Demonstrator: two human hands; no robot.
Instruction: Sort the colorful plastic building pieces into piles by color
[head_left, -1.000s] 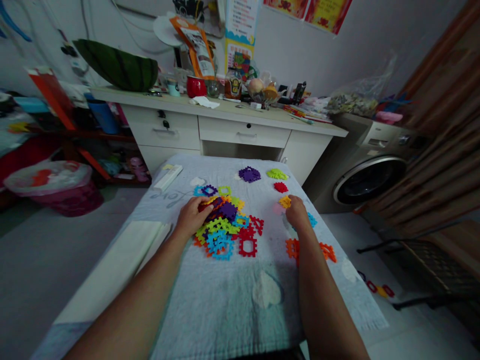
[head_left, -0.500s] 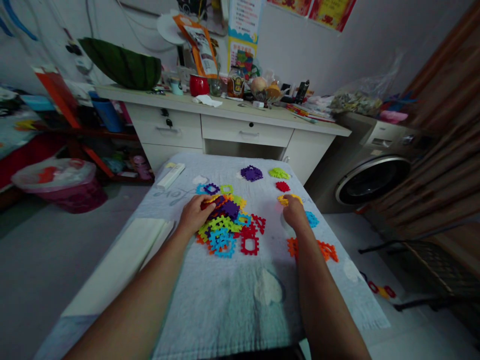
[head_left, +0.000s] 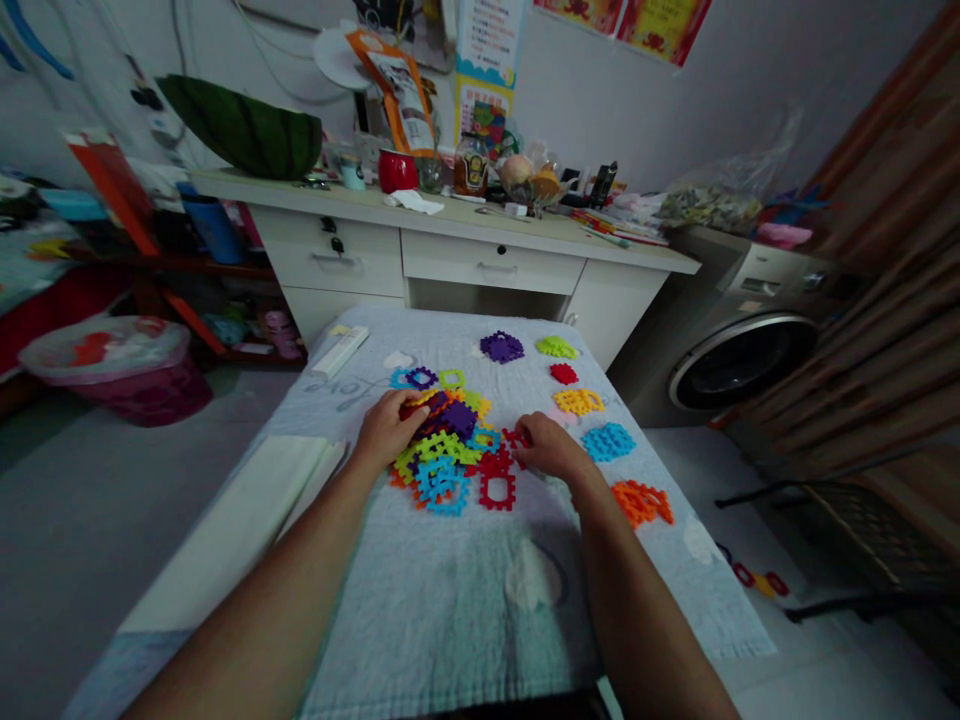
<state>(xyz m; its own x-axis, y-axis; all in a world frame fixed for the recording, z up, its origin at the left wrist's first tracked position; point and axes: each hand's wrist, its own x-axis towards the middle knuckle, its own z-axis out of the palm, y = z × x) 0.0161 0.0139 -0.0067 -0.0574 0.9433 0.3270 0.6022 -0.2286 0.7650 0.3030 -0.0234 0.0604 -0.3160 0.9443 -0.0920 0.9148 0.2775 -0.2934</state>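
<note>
A mixed pile of notched plastic interlocking pieces in purple, yellow, green, blue, orange and red lies mid-table. At its left edge rests my left hand, thumb and fingers apart, touching pieces there. My right hand is at the pile's right side, fingers closed on a red interlocking piece that they partly cover. Just below sits a square red frame piece. Single-colour groups stand apart: purple, green, red, yellow, blue and orange.
A pale cloth covers the table. Along its left side lie a white folded sheet and a small white box. Behind stands a white desk with jars and a cut watermelon; a washing machine is at right.
My right hand has moved left from the yellow group to the red pieces at the pile, uncovering the yellow, blue and orange groups. My left hand has stayed in place.
</note>
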